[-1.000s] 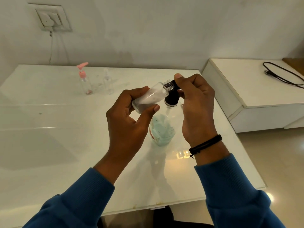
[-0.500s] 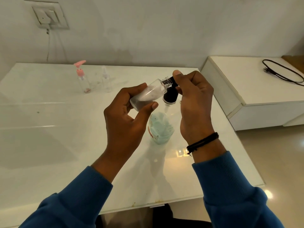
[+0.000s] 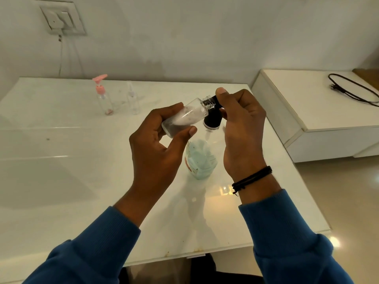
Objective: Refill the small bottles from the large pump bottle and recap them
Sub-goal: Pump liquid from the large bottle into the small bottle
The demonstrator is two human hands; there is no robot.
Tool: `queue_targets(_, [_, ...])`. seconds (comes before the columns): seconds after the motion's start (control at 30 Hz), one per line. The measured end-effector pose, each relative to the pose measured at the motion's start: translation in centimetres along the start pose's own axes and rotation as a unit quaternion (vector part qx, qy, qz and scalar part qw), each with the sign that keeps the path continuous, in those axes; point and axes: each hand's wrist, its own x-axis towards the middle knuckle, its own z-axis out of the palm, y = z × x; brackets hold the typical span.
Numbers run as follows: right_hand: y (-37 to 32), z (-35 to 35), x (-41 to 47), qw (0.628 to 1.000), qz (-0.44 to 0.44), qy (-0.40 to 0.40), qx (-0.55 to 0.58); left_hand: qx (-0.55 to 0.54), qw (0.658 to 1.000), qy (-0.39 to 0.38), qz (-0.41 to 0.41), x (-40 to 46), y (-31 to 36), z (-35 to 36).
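At the far left of the white table [image 3: 61, 181] stand a clear bottle with a pink pump [image 3: 103, 95] and, just beside it, a second small clear bottle [image 3: 133, 99], both upright and well apart from our hands. Nearer the middle, our left hand [image 3: 158, 144] grips the small bottle [image 3: 184, 117] we are working on, fingers and thumb curled round its body, holding it tilted with its threaded neck up and to the right; white contents lie along its lower side. Directly below and a little right of that neck stands the large pump bottle [image 3: 201, 160], its black pump collar [image 3: 213, 119] close under the tilted bottle. Our right hand [image 3: 242, 128] is closed at the small bottle's neck, thumb on top, pinching something dark there; whether that is the small bottle's cap or the pump's nozzle we cannot tell. We judge the step to be at the mouth of this bottle, either filling it or screwing its cap on. The next move calls for keeping the neck steady and aligned, so nothing spills or cross-threads. Farther right, a black cable [image 3: 352, 89] lies on a low white cabinet [image 3: 328, 119].
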Motion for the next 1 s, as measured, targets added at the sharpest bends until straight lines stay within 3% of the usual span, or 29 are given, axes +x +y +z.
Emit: queue_targets(1.0, [-0.2,-0.5,0.2,1.0,0.003,-0.014,-0.022,-0.008,1.0,-0.016,-0.005,-0.2,0.0,0.0])
